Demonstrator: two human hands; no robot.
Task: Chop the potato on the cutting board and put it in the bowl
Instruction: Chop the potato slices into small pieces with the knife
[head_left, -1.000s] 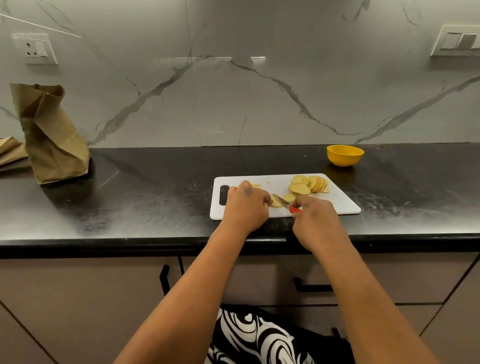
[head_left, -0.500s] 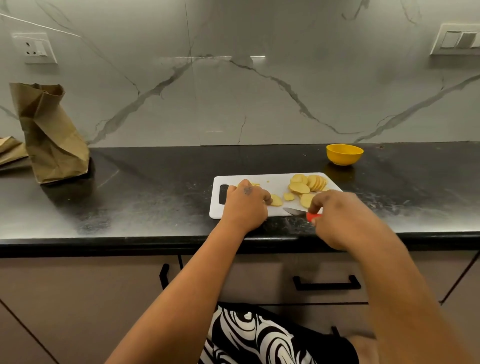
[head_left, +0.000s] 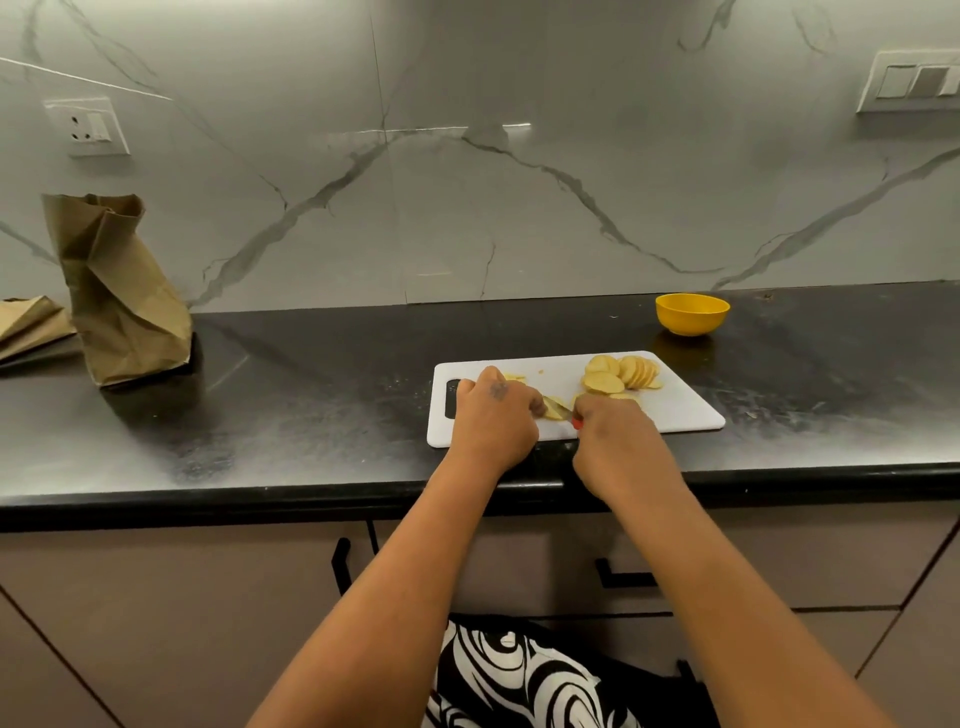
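both hands (head_left: 496, 418) grip potato (head_left: 555, 409) and knife (head_left: 575, 422) on board (head_left: 685, 413); bowl (head_left: 692, 313) interior unseen.

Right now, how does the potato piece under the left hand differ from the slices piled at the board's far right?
The potato piece is gripped by the left hand, mostly hidden, with the knife against it; the sliced rounds lie free, untouched and overlapping. The piece sits near the cutting board's front edge, the rounds toward its far right corner. Both are pale yellow and on the board, not in the bowl.

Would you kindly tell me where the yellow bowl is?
In the head view the bowl stands on the counter at the right, just beyond the cutting board's far right corner.
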